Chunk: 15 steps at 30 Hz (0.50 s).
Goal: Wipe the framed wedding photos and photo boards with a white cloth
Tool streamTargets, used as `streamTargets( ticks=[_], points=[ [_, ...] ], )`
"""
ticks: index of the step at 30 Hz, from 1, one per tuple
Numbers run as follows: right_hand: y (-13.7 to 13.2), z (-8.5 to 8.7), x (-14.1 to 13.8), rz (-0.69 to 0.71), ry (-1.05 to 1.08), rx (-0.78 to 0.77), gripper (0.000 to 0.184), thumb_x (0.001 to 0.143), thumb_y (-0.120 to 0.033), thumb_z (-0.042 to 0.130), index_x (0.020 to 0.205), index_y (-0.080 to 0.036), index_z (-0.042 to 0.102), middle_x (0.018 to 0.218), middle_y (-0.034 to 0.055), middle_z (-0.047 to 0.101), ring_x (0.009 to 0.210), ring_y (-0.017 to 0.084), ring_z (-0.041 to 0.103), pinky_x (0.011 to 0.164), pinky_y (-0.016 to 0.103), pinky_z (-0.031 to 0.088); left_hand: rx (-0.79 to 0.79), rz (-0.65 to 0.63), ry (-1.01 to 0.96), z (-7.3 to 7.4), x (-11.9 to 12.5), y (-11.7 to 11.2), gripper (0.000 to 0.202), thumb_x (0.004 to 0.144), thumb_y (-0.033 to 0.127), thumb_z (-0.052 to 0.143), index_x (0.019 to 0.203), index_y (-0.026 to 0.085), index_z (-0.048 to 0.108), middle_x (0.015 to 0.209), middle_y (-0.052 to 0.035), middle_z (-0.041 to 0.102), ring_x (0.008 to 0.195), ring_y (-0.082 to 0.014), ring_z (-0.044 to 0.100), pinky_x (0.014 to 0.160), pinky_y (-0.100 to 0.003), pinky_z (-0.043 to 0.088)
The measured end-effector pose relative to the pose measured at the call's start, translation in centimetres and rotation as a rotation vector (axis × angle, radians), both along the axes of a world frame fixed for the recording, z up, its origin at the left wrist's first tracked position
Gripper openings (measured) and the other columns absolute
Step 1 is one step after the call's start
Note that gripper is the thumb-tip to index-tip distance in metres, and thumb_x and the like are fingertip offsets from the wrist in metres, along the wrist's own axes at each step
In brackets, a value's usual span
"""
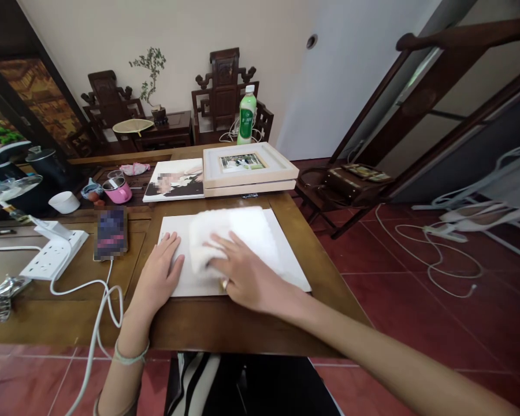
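Observation:
A pale flat board (pixel 292 266) lies on the wooden table in front of me. On its left edge rests my left hand (pixel 159 271), open, fingers stretched out and holding nothing. A fluffy white cloth (pixel 251 222) covers much of the board's upper part. My right hand (pixel 238 268) presses down on this cloth, its fingers bent into the pile and slightly blurred; a ring shows on one finger. Just behind the board are a photo panel (pixel 175 179) and a light wooden picture frame (pixel 281 167), stacked on another frame-like piece.
A green bottle (pixel 246 118) stands behind the frames. To the left are a phone (pixel 111 234) on a charging cable, a white power strip (pixel 54 254), a pink cup (pixel 118 189) and a white cup (pixel 65 202). The table (pixel 329 289) ends at right; a wooden chair (pixel 351 179) stands beyond.

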State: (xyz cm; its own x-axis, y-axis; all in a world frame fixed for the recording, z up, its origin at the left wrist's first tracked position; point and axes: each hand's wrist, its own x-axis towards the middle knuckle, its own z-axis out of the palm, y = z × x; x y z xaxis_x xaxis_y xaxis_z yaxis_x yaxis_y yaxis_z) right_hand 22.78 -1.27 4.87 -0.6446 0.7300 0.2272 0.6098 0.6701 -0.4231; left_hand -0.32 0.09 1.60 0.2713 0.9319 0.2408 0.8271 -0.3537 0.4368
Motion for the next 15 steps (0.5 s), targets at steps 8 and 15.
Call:
streamTargets(
  ticks=[8, 15],
  points=[
    [-6.2, 2.3, 3.5, 0.107, 0.032, -0.091, 0.055, 0.066, -0.005, 0.048, 0.115, -0.023, 0.064, 0.139, 0.01, 0.058, 0.136, 0.024, 0.043, 0.116, 0.048, 0.03, -0.002, 0.006, 0.007, 0.2, 0.0, -0.2, 0.047, 0.096, 0.036, 0.039, 0.138, 0.016, 0.049, 0.151, -0.0139, 0.044, 0.145, -0.0262, 0.031, 0.117, -0.052, 0.027],
    [2.5, 0.0, 5.1, -0.15, -0.012, 0.075, 0.032, 0.084, -0.01, 0.041, 0.104, -0.022, 0.063, 0.131, 0.0086, 0.062, 0.126, 0.029, 0.052, 0.108, 0.054, 0.037, -0.016, 0.022, 0.004, 0.3, 0.1, -0.2, 0.047, 0.097, 0.035, 0.039, 0.137, 0.015, 0.05, 0.15, -0.0152, 0.044, 0.145, -0.0272, 0.031, 0.117, -0.052, 0.027]
  ],
)
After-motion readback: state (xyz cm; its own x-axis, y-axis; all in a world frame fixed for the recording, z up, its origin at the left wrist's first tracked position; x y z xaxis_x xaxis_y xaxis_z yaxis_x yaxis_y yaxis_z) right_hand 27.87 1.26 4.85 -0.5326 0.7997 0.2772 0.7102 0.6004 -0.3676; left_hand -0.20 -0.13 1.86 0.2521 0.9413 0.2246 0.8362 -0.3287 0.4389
